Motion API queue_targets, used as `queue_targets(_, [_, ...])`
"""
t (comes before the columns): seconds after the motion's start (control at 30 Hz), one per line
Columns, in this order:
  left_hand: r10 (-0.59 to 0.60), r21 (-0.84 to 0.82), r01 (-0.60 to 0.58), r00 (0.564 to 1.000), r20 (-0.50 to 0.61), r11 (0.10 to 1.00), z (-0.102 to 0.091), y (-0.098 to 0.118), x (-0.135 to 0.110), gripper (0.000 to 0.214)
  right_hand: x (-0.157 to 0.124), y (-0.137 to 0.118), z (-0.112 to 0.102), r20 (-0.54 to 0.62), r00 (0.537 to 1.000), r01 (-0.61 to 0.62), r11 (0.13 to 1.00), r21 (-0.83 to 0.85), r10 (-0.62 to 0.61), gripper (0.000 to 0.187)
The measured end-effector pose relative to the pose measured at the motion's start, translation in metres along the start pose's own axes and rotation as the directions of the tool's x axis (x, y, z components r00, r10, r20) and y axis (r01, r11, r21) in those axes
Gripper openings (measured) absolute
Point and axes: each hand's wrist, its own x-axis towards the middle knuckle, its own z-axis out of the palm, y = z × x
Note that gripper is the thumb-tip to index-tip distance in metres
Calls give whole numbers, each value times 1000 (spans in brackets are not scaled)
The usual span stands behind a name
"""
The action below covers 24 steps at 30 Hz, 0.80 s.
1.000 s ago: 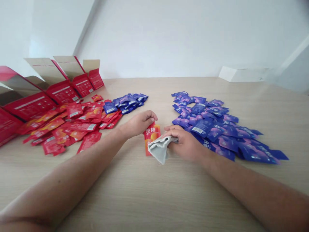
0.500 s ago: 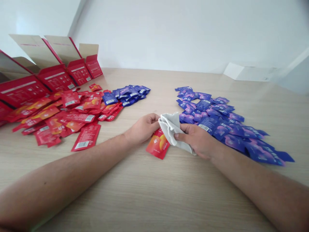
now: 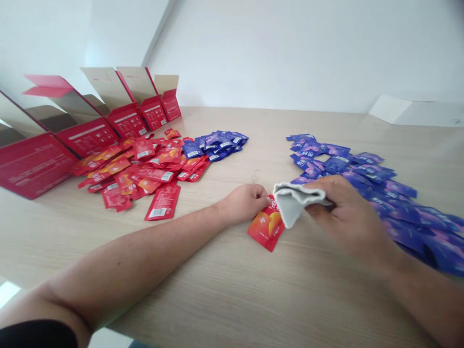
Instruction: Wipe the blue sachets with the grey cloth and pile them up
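A red and orange sachet (image 3: 266, 227) lies on the wooden table (image 3: 224, 290) near its middle. My left hand (image 3: 246, 203) is closed, pinching the sachet's upper corner. My right hand (image 3: 346, 217) is closed on a folded grey cloth (image 3: 292, 203), and the cloth's free end rests over the top of the sachet. A heap of red sachets (image 3: 141, 169) lies to the left, with a small bunch of blue ones (image 3: 217, 142) at its far end. Beside my right hand spreads a large heap of blue and purple sachets (image 3: 366, 179).
Several open red cardboard boxes (image 3: 83, 130) with raised flaps stand along the left side. A flat white box (image 3: 416, 112) sits at the far right by the wall. The near table edge runs across the lower left corner.
The view has swung, so everything sits further right. My right hand has turned palm down and brought the cloth onto the sachet's top. My left hand keeps its pinch on the sachet.
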Motion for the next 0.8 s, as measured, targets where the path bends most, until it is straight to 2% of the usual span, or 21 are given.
queue_targets(0.03, [-9, -23, 9, 1000, 19, 1000, 1, 0, 0, 23, -3, -3, 6, 11, 996, 91, 996, -19, -91, 23])
queue_targets(0.1, [-23, -37, 24, 999, 27, 999, 2, 1, -1, 23, -9, -9, 18, 196, 952, 234, 972, 24, -234, 29])
queue_targets(0.13, [-21, -23, 21, 1000, 23, 1000, 3, 2, -2, 22, -12, -12, 24, 281, 920, 270, 961, 54, -274, 31])
queue_targets(0.23, [15, 30, -16, 999, 35, 999, 3, 2, -1, 20, -16, -15, 31, 367, 858, 344, 933, 111, -360, 32])
queue_targets(0.3, [17, 13, -18, 999, 50, 1000, 4, 2, 1, 21, -15, -10, 30, 352, 872, 327, 940, 102, -341, 31])
queue_targets(0.37, [-9, -25, 11, 999, 50, 1000, 5, 1, 2, 23, -15, -5, 28, 293, 919, 257, 964, 60, -264, 32])
queue_targets(0.43, [-25, -39, 27, 999, 40, 999, 5, 2, 3, 23, -15, -4, 27, 251, 941, 223, 974, 47, -227, 32])
queue_targets(0.47, [-20, -28, 21, 999, 33, 999, 5, 3, 3, 22, -16, -7, 27, 277, 929, 240, 969, 59, -247, 33])
queue_targets(0.57, [32, 26, -33, 999, 33, 999, 4, 6, 2, 20, -17, -13, 28, 378, 847, 348, 927, 139, -374, 29])
queue_targets(0.6, [43, 28, -44, 998, 40, 999, 4, 7, 2, 20, -17, -14, 28, 372, 843, 358, 922, 147, -387, 29])
queue_targets(0.73, [13, -110, -5, 997, 70, 994, 7, 6, 4, 20, -16, -5, 27, 221, 947, 221, 973, 71, -232, 34])
queue_targets(0.8, [13, -167, -1, 997, 74, 986, 10, 5, 5, 20, -17, -4, 25, 235, 940, 238, 969, 72, -248, 33])
